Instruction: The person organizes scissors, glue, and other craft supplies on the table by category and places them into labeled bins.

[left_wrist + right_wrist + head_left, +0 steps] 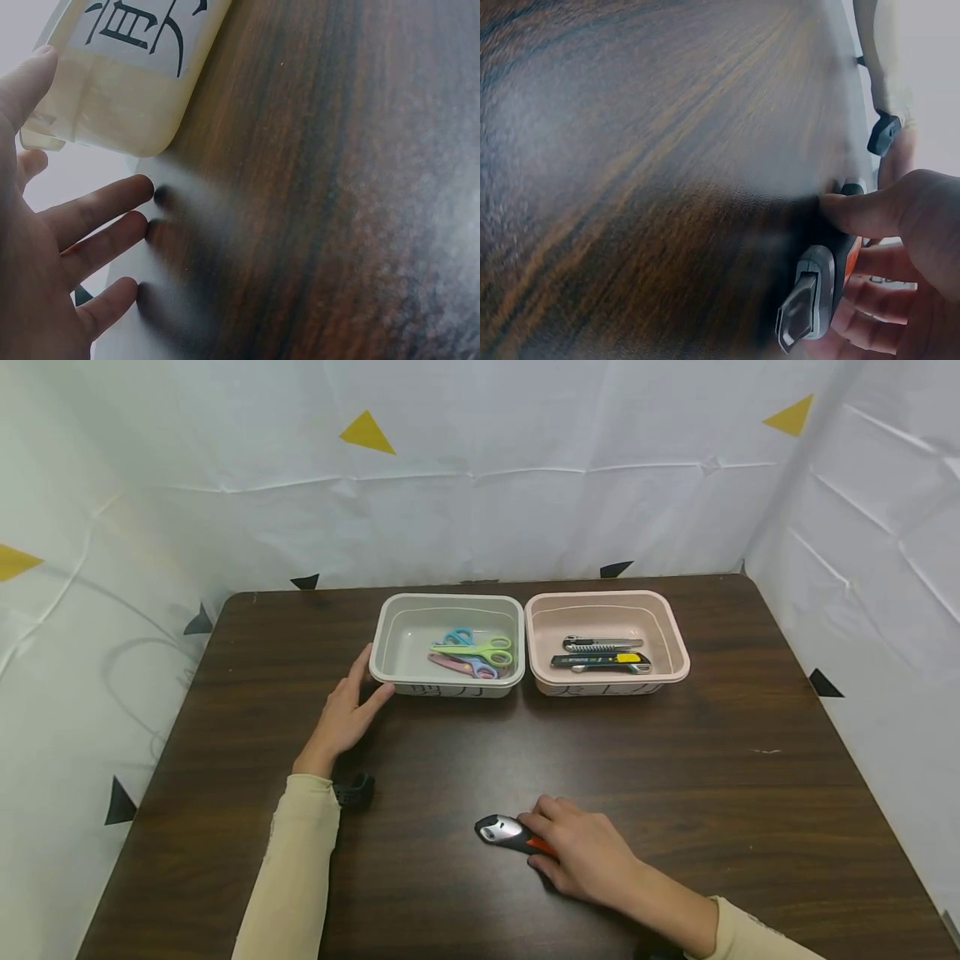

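My right hand (pixel 588 856) grips a black-and-red utility knife (pixel 504 832) with silver parts, low over the near middle of the table. In the right wrist view, thumb and fingers hold the sides of the knife (pixel 815 292), its metal nose showing. My left hand (pixel 339 720) is at the near left corner of a pale grey-green bin (pixel 450 602). Its thumb is by the front wall and its fingers are spread along the left side. Scissors (pixel 480 652) in several colours lie inside that bin. The left wrist view shows the bin's labelled wall (pixel 124 112) near the thumb.
A pinkish bin (pixel 600 601) stands right beside the green one, containing several cutter knives (pixel 600 658). Both are near the back edge of a dark wooden table (pixel 720 760). White sheeting (pixel 525 527) with yellow and black patches surrounds the table.
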{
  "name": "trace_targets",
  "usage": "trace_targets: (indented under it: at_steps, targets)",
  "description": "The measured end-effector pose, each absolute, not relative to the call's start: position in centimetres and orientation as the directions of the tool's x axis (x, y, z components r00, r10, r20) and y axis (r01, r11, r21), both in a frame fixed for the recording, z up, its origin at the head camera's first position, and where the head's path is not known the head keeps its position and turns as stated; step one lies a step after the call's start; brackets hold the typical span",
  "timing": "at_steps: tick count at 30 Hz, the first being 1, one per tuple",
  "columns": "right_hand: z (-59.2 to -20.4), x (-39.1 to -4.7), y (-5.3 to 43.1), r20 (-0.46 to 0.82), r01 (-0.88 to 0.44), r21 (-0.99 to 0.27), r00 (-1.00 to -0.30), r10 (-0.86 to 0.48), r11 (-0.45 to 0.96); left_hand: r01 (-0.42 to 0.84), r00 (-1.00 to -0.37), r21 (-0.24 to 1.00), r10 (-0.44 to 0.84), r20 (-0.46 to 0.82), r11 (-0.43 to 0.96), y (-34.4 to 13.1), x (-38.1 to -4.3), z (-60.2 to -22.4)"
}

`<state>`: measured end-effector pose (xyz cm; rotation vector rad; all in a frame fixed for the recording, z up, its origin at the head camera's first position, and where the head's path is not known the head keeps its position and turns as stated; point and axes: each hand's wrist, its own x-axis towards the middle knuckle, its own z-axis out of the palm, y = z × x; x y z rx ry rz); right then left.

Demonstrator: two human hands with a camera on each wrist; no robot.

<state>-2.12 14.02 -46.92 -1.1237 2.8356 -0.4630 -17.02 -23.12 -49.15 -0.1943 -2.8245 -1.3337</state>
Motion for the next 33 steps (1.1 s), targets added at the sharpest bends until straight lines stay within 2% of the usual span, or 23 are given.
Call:
trace_targets:
  at_steps: [23, 33]
  targets:
    - [-46.64, -1.64, 14.15, 0.075, -0.692, -0.271, -0.709, -0.702, 0.669, 0.108, -0.993, 0.762, 0.105, 0.054, 0.639, -23.18, -17.03, -49.35]
    - [-46.06, -2.07, 14.71, 0.106, -0.726, -0.182, -0.685, -0.72, 0.664, 0.103, -0.994, 0.761, 0.102, 0.049, 0.64, -23.16, -16.96, -49.29]
